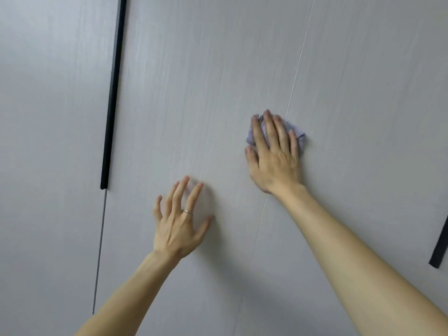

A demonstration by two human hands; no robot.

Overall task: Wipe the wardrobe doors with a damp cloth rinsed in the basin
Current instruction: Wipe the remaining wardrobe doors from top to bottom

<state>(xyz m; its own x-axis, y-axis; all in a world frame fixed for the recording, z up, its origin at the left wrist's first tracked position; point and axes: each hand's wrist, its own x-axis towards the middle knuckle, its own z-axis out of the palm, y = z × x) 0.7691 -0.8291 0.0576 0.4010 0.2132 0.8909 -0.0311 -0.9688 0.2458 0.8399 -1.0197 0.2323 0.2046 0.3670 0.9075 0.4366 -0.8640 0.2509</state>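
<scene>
The left hand is nearest, fingers spread wide and straight against the middle wardrobe door, holding nothing; a thin ring sits on one finger. Higher up, the right hand lies flat with straight fingers, pressing a crumpled lilac cloth onto the seam between that door and the right door. A long black handle runs along the middle door's left edge. Another black handle shows at the right border.
</scene>
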